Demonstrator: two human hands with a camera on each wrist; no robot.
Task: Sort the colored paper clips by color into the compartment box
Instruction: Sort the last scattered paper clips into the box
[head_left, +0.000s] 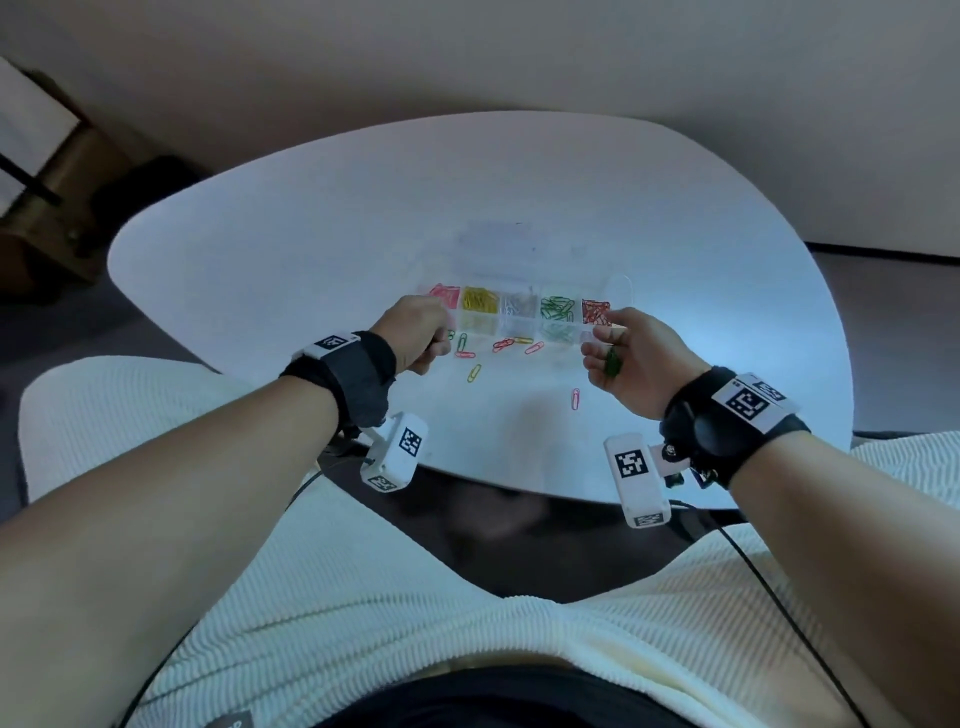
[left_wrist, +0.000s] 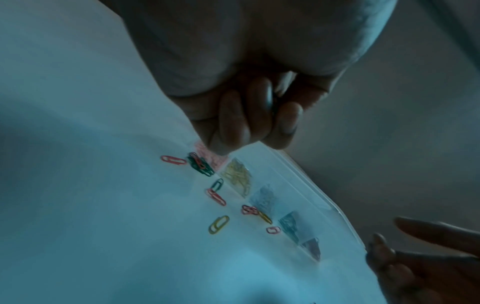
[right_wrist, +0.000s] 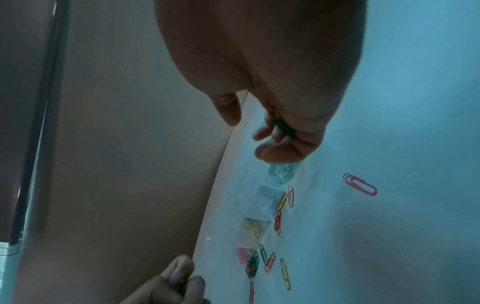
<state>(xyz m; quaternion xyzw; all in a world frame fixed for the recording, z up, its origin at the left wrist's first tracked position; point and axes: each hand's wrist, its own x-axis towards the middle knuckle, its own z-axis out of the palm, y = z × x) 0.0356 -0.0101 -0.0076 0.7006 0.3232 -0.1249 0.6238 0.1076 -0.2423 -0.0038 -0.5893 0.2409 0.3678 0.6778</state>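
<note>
A clear compartment box (head_left: 511, 326) lies mid-table, its back row holding pink, yellow, silver, green (head_left: 557, 307) and red clips. My left hand (head_left: 421, 332) hovers at the box's left end with its fingers (left_wrist: 233, 119) curled round a few dark green clips (right_wrist: 182, 287). At the box's right end my right hand (head_left: 618, 348) cups a small bunch of green clips (head_left: 613, 361) in its curled fingers (right_wrist: 280, 152), forefinger stretched toward the red compartment. Loose clips lie before the box: a green one (head_left: 462, 343), a yellow one (head_left: 474, 373), a pink one (head_left: 575, 399).
The white table (head_left: 311, 260) is rounded, its near edge close to my lap. A tangle of green clips with a red one (left_wrist: 200, 164) sits by the box's pink end. The box's clear lid (head_left: 519, 241) lies open behind it. A wooden shelf (head_left: 47, 171) stands far left.
</note>
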